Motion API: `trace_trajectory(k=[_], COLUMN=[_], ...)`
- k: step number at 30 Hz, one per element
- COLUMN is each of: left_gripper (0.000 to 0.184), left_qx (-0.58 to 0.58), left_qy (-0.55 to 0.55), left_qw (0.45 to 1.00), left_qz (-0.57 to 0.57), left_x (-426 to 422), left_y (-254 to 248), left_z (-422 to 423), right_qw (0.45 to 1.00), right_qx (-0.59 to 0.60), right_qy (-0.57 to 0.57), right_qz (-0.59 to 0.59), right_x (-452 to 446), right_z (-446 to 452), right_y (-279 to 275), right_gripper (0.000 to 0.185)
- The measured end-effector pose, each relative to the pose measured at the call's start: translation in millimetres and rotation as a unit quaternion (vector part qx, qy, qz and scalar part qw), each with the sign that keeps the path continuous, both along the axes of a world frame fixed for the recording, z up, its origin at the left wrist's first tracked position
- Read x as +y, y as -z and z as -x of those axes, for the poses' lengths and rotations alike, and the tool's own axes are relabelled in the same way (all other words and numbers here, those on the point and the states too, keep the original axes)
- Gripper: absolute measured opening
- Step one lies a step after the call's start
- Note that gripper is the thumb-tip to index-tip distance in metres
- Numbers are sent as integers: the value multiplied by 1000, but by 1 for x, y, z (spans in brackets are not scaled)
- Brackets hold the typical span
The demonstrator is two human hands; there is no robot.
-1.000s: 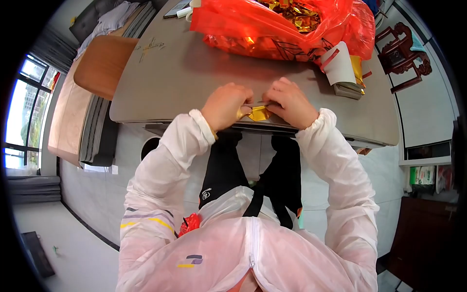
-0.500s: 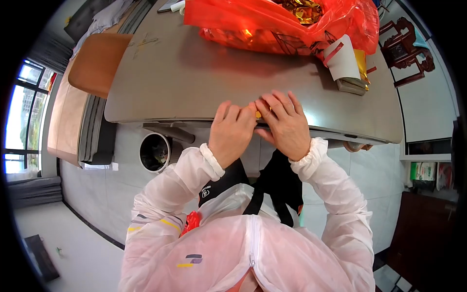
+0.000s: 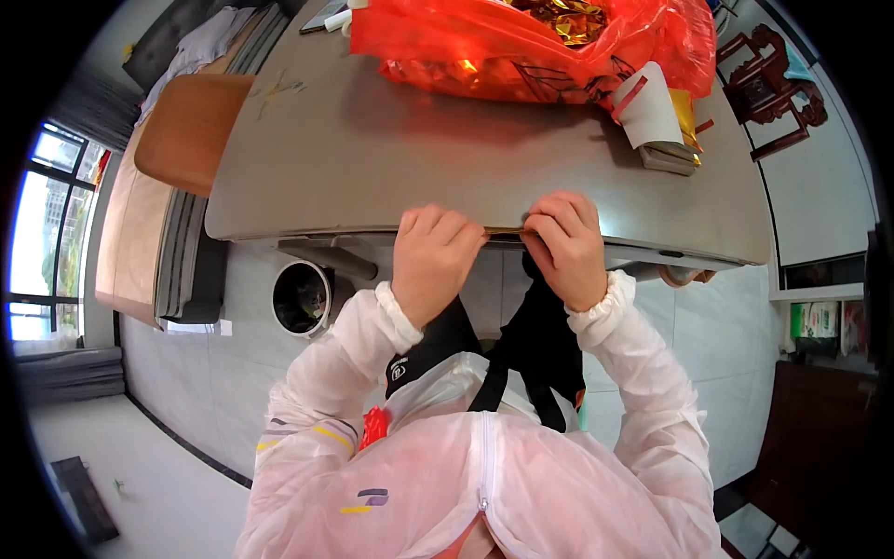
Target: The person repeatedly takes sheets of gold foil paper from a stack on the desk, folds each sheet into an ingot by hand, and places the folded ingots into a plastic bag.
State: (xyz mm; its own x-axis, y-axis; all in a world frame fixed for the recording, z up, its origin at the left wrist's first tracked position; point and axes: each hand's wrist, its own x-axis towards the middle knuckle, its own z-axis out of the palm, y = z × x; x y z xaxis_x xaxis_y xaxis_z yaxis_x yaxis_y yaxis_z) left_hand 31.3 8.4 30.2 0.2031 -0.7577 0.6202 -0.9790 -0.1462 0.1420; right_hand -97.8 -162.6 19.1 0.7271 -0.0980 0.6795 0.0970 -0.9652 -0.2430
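At the near edge of the table (image 3: 372, 177), my left hand (image 3: 434, 256) is closed, its fingertips pinching one end of a thin folded paper strip (image 3: 504, 230). My right hand (image 3: 568, 244) pinches the other end, a short way to the right. The strip is seen nearly edge-on and looks brownish gold. Beyond my hands lies a red plastic bag (image 3: 484, 47) with shiny gold foil pieces (image 3: 570, 20) in its opening. A stack of papers (image 3: 669, 160) with a white curled sheet (image 3: 649, 107) sits right of the bag.
A brown chair (image 3: 191, 133) stands at the table's left side. Below the table on the left is a waste bin (image 3: 303, 298). A carved wooden chair (image 3: 768, 88) stands at the far right, and a bed (image 3: 140, 224) at the left.
The gold paper between my hands now appears as a thin edge-on strip. My right hand has drawn back from over it, and its spread fingers have closed into a pinch.
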Motion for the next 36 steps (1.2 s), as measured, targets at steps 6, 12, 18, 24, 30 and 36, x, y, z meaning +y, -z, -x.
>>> trace_trajectory(k=[6, 12, 18, 24, 30, 36], left_gripper=[16, 21, 22, 23, 19, 19], left_qx=[630, 759, 786, 798, 729, 426], left_qy=[71, 105, 114, 116, 94, 31], left_qw=[773, 641, 607, 590, 676, 902], left_qz=[-24, -30, -29, -38, -49, -66], left_x=[4, -6, -9, -10, -10, -8], left_y=[5, 7, 13, 13, 15, 14], left_z=[22, 29, 31, 31, 31, 32], right_qw=[719, 670, 688, 680, 688, 954], right_qx=[29, 25, 26, 24, 33, 21], right_qy=[-87, -122, -113, -116, -78, 110], right_qz=[-689, -732, -716, -723, -721, -278], right_x=[24, 29, 29, 29, 30, 27], right_z=[34, 39, 40, 41, 39, 36], right_y=[-8, 2, 4, 3, -2, -7], right_gripper=[15, 16, 17, 17, 18, 15])
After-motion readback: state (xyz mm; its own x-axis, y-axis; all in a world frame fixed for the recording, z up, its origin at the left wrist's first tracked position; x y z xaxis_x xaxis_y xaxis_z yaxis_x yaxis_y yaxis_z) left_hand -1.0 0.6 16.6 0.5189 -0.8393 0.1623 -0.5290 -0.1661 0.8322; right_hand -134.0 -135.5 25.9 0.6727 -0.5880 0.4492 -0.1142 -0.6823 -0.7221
